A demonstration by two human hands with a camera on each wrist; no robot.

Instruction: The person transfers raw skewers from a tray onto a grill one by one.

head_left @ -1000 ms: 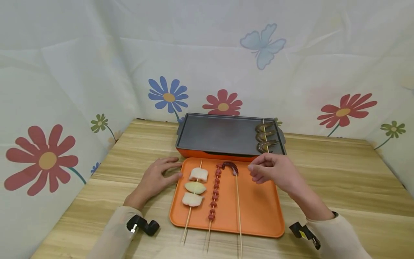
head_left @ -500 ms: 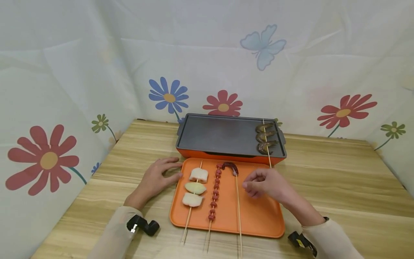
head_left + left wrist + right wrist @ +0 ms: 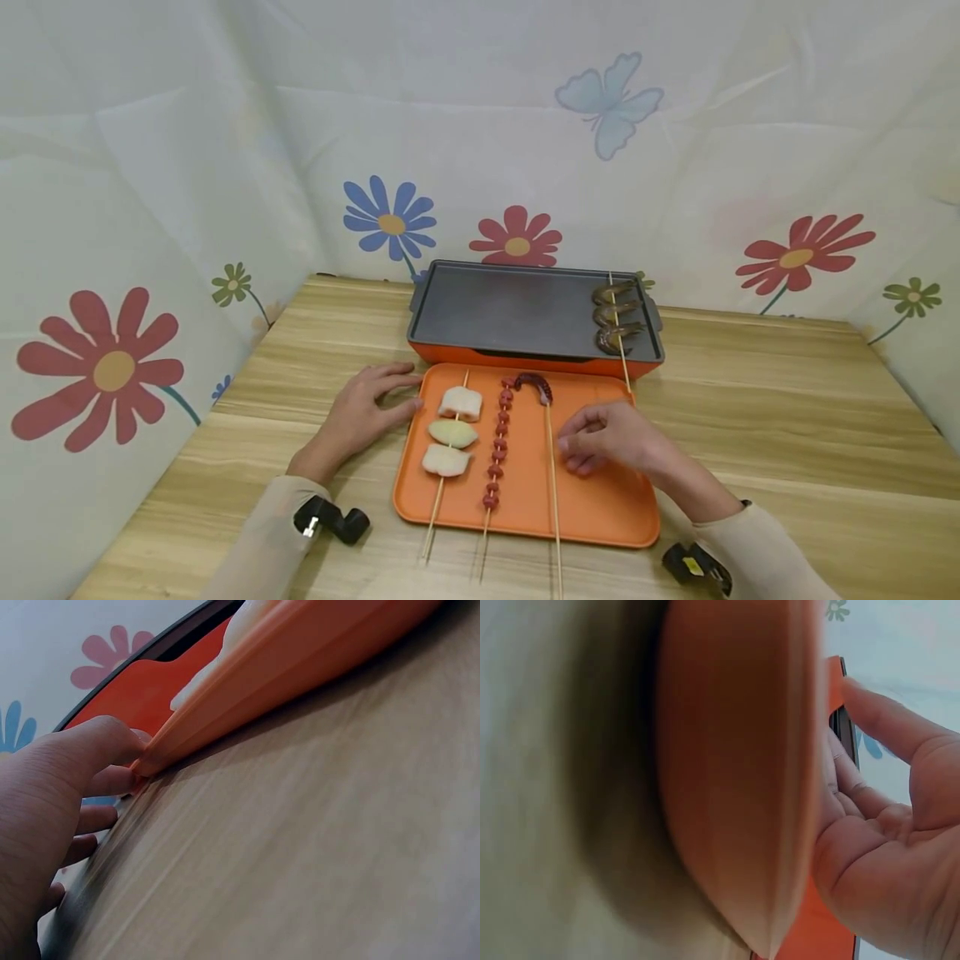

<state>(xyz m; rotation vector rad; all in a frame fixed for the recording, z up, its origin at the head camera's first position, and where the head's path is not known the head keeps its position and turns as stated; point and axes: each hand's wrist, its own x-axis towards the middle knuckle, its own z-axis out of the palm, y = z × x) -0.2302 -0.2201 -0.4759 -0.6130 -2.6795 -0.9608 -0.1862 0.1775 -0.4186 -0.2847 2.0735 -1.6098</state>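
**A:** Head view: right hand (image 3: 607, 437) sits low over the orange tray (image 3: 600, 500), fingers loosely curled just right of the octopus skewer (image 3: 551, 475). Doesn't look like it's grasping anything yet. Left hand (image 3: 360, 417) lies flat and relaxed on the table (image 3: 787, 433), fingertips against the tray's left edge.

**B:** How would that skewer handle?

**A:** I'd guess light, thin and a bit bendy, with the weight up at the curled tentacle. The bare stick is the spot to pinch; the meat is probably slippery. Tray also holds a skewer of white chunks (image 3: 452, 433) and a skewer of small red pieces (image 3: 497, 446). The dark griddle (image 3: 510, 312) behind has a shrimp skewer (image 3: 617, 317) at its right end.

**B:** Left wrist view?

**A:** Left hand's fingers (image 3: 112, 761) touch the tray rim (image 3: 300, 667), nothing gripped.

**B:** Right wrist?

**A:** Blurry. Tray edge (image 3: 735, 772) fills the frame, with the right hand's fingers (image 3: 877, 720) relaxed and empty above it.
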